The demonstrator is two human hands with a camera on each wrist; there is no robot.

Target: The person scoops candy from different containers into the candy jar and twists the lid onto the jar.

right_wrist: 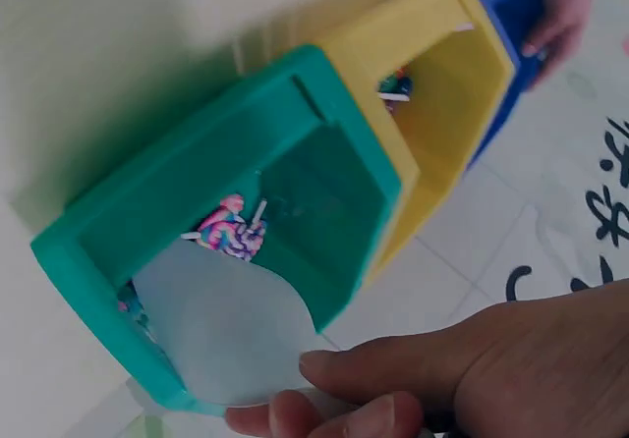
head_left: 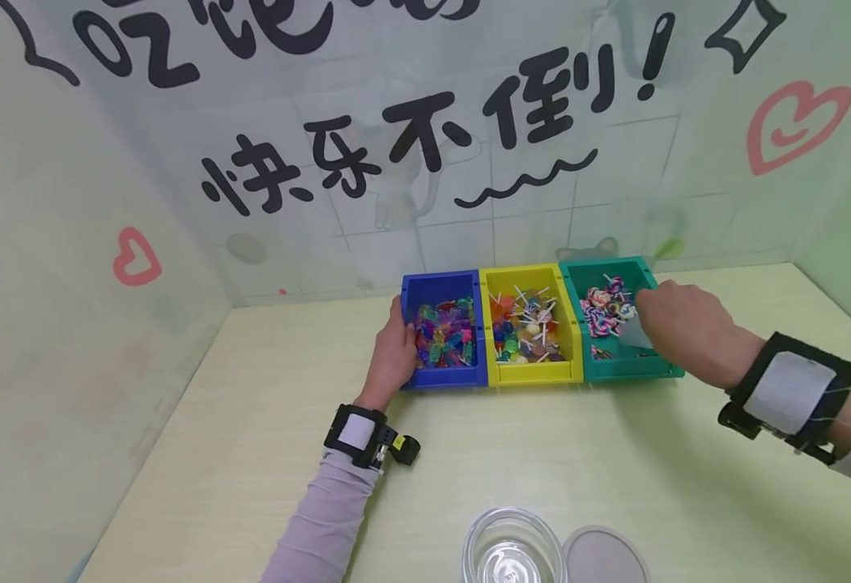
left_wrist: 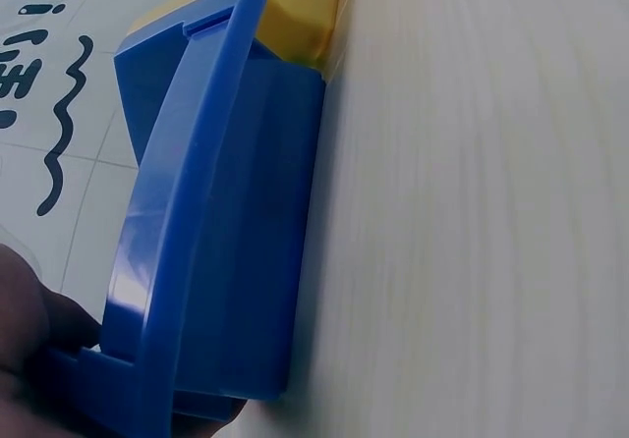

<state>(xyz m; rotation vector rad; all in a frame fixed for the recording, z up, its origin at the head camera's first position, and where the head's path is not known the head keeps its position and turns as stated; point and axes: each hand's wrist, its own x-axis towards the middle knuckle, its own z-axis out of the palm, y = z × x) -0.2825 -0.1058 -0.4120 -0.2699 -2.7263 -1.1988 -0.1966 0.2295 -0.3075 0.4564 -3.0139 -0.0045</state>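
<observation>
My left hand (head_left: 392, 354) grips the left side of the blue bin (head_left: 445, 378), which holds small colourful translucent pieces. In the left wrist view its thumb lies at the rim and fingertips show under the bin's edge. My right hand (head_left: 687, 332) holds a translucent whitish scoop (right_wrist: 231, 325) between thumb and fingers. The scoop's blade reaches into the green bin (head_left: 632, 371), beside swirl-patterned lollipops (head_left: 600, 310). In the right wrist view the blade hides part of those lollipops. Between the two outer bins stands the yellow bin (head_left: 537, 373), with round lollipops in it.
A clear glass jar (head_left: 514, 551) stands at the front edge of the head view, beside a round pale lid (head_left: 605, 557). Behind the bins rises a printed backdrop (head_left: 425, 194) with large black characters. Side panels flank the wooden table (head_left: 287, 364).
</observation>
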